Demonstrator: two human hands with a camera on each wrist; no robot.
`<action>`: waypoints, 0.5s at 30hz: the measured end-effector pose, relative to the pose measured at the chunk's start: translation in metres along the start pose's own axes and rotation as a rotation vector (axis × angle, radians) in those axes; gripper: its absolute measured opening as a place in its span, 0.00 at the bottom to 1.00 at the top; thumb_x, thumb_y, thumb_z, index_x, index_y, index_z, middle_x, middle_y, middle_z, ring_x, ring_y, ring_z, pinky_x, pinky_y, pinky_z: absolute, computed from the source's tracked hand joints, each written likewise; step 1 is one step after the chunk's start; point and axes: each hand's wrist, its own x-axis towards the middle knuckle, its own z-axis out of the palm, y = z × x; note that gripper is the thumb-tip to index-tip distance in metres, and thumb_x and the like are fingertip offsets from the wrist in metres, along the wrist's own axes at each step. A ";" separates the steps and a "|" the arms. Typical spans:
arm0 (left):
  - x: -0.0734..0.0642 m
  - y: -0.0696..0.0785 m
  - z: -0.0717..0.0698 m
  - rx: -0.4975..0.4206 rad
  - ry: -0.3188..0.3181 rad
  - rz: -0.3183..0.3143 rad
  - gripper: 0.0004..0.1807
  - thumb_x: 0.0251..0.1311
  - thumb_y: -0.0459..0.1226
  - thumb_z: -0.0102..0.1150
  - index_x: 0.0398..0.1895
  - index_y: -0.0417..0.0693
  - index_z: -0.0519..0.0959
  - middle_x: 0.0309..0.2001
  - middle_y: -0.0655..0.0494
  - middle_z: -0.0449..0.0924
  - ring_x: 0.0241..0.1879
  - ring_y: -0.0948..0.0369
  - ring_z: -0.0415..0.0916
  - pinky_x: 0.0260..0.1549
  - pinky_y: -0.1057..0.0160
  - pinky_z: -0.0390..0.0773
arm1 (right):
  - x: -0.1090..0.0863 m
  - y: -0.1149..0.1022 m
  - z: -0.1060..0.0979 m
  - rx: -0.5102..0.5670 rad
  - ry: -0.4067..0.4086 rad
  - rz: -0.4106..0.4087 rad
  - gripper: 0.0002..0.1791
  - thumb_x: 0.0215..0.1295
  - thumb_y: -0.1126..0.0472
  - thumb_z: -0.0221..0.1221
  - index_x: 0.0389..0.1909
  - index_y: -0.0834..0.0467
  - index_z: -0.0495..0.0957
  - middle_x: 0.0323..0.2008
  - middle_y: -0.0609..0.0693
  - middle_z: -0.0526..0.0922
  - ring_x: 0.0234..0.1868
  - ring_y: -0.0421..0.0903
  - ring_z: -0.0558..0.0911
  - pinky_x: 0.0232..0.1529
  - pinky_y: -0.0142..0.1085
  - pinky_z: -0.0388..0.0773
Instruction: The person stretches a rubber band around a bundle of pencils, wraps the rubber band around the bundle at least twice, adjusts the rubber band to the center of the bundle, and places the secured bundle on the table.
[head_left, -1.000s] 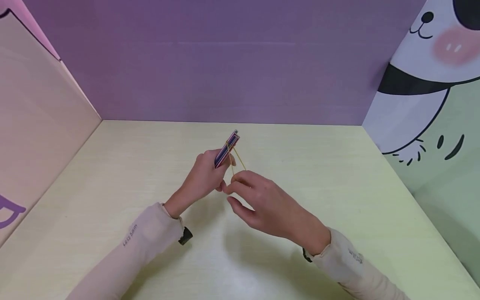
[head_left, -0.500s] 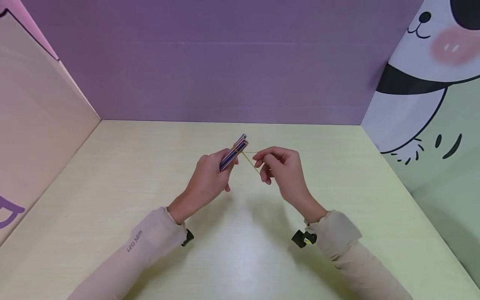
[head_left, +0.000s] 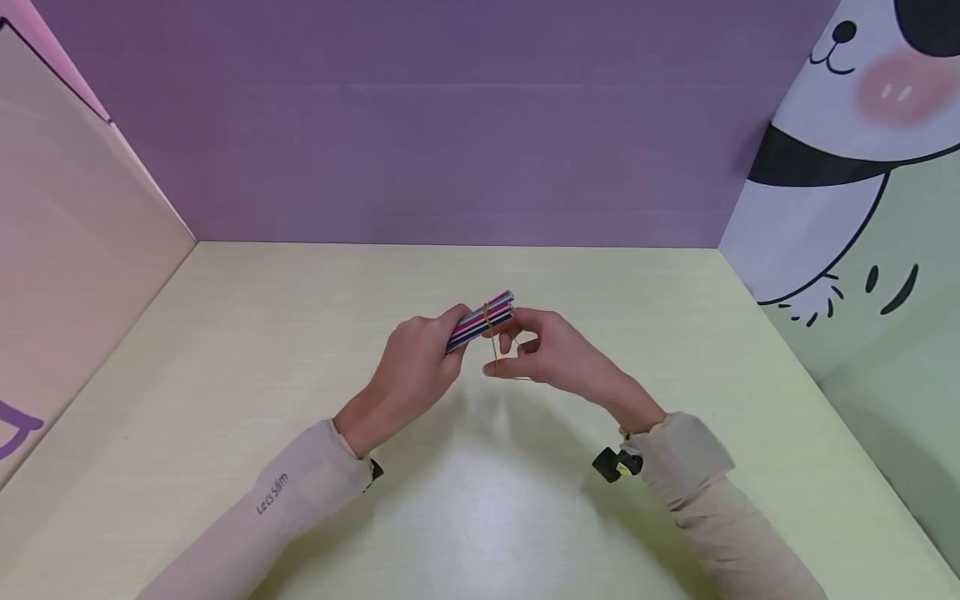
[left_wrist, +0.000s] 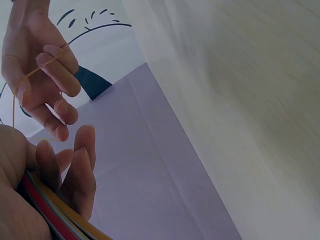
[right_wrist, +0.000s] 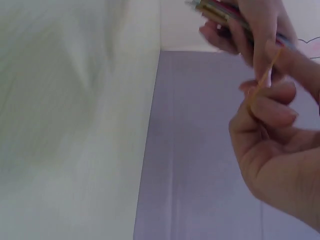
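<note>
My left hand grips a bundle of thin, pencil-like sticks in several colours, raised over the table and slanting up to the right. A yellow rubber band circles the bundle near its far end. From there the band stretches down to my right hand, whose thumb and bent fingers hold its loop spread. In the left wrist view the rubber band runs across the right hand's fingers. The right wrist view shows the rubber band taut over the curled fingers, close to the left hand.
A pale wooden table lies below both hands. Behind it stands a purple wall panel, with a pink panel on the left and a cartoon-printed panel on the right.
My right hand swings from below the bundle out to the right, then back in close to its far end. The bundle shifts right and tips flatter, and the band now spreads between thumb and fingers.
</note>
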 end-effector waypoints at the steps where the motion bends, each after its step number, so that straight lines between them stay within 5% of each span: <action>1: 0.000 0.000 0.000 0.027 -0.002 0.016 0.07 0.63 0.27 0.60 0.42 0.43 0.78 0.19 0.56 0.74 0.14 0.62 0.65 0.16 0.64 0.66 | 0.000 0.001 -0.002 -0.012 -0.016 0.002 0.21 0.55 0.57 0.73 0.47 0.56 0.76 0.39 0.52 0.74 0.21 0.42 0.70 0.24 0.31 0.63; 5: -0.002 -0.001 0.001 0.168 -0.067 0.105 0.10 0.59 0.27 0.63 0.44 0.43 0.78 0.24 0.53 0.81 0.18 0.61 0.72 0.20 0.60 0.76 | 0.002 0.009 -0.010 -0.017 -0.090 0.023 0.25 0.53 0.57 0.74 0.50 0.53 0.75 0.35 0.52 0.75 0.21 0.43 0.66 0.25 0.32 0.61; 8: -0.004 -0.003 0.003 0.252 -0.162 0.175 0.11 0.59 0.28 0.64 0.44 0.43 0.77 0.25 0.53 0.82 0.18 0.61 0.72 0.20 0.61 0.77 | 0.005 0.017 -0.013 -0.039 -0.155 0.020 0.28 0.53 0.58 0.75 0.53 0.53 0.75 0.38 0.51 0.78 0.26 0.44 0.75 0.32 0.33 0.72; 12: -0.006 -0.004 0.006 0.277 -0.270 0.209 0.09 0.60 0.29 0.63 0.42 0.45 0.77 0.19 0.56 0.76 0.16 0.63 0.65 0.16 0.65 0.70 | 0.003 0.018 -0.014 -0.127 -0.195 -0.015 0.30 0.53 0.56 0.76 0.55 0.55 0.73 0.47 0.51 0.77 0.38 0.47 0.84 0.45 0.39 0.80; 15: -0.007 -0.004 0.008 0.259 -0.319 0.200 0.07 0.61 0.29 0.62 0.40 0.46 0.78 0.18 0.59 0.72 0.16 0.63 0.63 0.15 0.67 0.66 | -0.005 0.010 -0.014 -0.233 -0.198 -0.025 0.33 0.52 0.54 0.76 0.57 0.56 0.73 0.44 0.52 0.75 0.36 0.47 0.83 0.41 0.40 0.80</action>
